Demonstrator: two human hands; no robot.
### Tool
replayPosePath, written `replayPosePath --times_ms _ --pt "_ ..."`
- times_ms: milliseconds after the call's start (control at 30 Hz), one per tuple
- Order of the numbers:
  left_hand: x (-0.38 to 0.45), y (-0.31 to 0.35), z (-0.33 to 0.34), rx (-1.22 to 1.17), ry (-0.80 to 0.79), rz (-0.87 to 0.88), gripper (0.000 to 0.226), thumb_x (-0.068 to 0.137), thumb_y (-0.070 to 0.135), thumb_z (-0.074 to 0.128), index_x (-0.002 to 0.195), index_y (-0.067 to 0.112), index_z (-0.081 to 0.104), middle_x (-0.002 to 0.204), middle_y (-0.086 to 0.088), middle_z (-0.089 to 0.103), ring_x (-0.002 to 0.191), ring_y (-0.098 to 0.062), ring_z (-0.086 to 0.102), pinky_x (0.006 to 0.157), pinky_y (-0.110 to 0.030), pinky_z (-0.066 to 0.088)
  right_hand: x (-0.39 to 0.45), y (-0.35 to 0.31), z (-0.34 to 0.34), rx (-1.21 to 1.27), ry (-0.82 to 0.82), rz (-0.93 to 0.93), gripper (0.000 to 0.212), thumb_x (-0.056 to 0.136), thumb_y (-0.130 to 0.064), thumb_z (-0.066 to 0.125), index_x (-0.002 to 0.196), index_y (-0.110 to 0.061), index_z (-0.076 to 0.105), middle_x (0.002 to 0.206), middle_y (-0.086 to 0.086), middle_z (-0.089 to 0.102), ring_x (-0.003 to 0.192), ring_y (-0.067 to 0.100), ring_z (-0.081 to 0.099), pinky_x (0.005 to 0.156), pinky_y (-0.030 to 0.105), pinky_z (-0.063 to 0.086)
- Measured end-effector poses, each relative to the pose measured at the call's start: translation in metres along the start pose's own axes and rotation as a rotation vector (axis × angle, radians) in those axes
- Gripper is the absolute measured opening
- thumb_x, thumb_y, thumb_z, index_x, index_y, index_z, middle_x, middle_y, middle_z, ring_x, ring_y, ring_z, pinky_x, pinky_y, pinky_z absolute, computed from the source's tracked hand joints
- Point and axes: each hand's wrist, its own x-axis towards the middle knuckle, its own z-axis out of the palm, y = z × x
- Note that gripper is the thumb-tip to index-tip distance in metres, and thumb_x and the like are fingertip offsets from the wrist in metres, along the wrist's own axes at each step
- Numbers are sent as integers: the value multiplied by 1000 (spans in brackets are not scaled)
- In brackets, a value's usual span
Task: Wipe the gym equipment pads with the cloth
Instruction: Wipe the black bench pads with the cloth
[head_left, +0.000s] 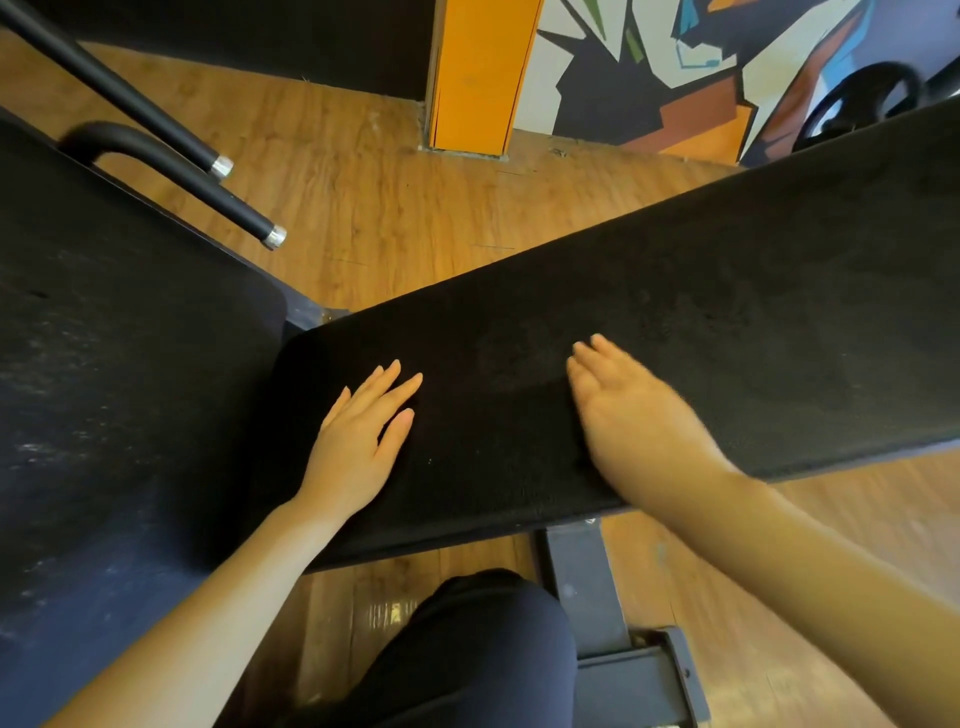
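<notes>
A long black bench pad (727, 291) runs from the centre to the upper right. My left hand (358, 441) lies flat on its near-left end with straight fingers. My right hand (623, 415), blurred by motion, presses flat on the pad a little to the right. Between the hands a low ridge (519, 387) shows in the black surface. It may be a black cloth spread over the pad, but cloth and pad are too alike to tell apart. A second dark pad (119, 364), streaked with pale dust, fills the left side.
Two black bars with chrome tips (223, 166) (274, 236) slant over the wooden floor (389, 208) at upper left. An orange pillar (478, 73) and a painted wall stand behind. The bench's grey steel frame (623, 649) and my dark-trousered knee (467, 649) are below.
</notes>
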Motion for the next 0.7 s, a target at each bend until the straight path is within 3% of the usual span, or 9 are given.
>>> replayPosePath --times_ms 67,100,200,300,400,467,567,633,700 --pt "-1 -3 2 -11 6 13 43 101 34 37 144 31 40 155 7 31 145 -6 16 118 -35 10 -9 49 2 20 89 196 58 69 1 77 118 20 53 122 37 55 116 53 52 90 62 47" --pt "-1 -3 2 -18 12 18 42 102 34 36 144 31 40 155 7 31 145 -7 17 119 -37 11 -16 67 1 27 135 295 48 73 -5 73 113 17 59 118 35 58 112 53 54 89 64 47" --pt "-1 -4 5 10 23 20 42 104 33 35 145 30 39 156 5 30 146 -10 16 120 -44 12 -18 66 5 138 210 429 46 90 -24 56 125 7 56 131 28 53 125 51 43 104 60 34" --pt "-2 -3 6 56 0 -32 42 104 35 32 146 35 35 158 7 24 147 -10 10 119 -45 6 -7 37 14 228 233 448 55 83 -5 61 132 12 46 132 29 51 128 51 40 106 59 35" --pt "-2 -4 6 63 -10 -27 49 99 47 20 146 39 33 158 8 23 147 -9 9 119 -44 5 9 2 9 295 226 405 57 81 3 58 136 10 41 137 27 47 134 44 36 112 48 27" --pt "-1 -5 5 56 -16 -27 46 101 45 24 145 39 33 158 9 23 146 -8 8 119 -42 5 17 -36 6 357 200 247 64 87 -4 54 145 3 28 150 20 33 142 34 24 117 40 16" --pt "-3 -3 4 42 -8 -38 43 102 33 34 145 38 35 158 8 24 147 -9 9 119 -42 5 24 -75 8 300 80 3 68 94 -12 48 150 -1 11 158 18 13 147 31 8 120 39 8" --pt "-5 -3 3 26 2 -35 43 102 30 36 145 37 36 157 8 26 147 -9 10 120 -42 5 25 -58 10 193 48 -63 69 83 -7 61 143 9 29 150 27 30 140 38 29 114 43 26" --pt "-7 -6 2 5 10 -31 42 102 29 37 144 35 38 156 7 28 147 -9 13 120 -43 7 20 -15 13 138 150 7 52 69 2 64 119 14 57 122 32 57 113 46 58 90 54 48"
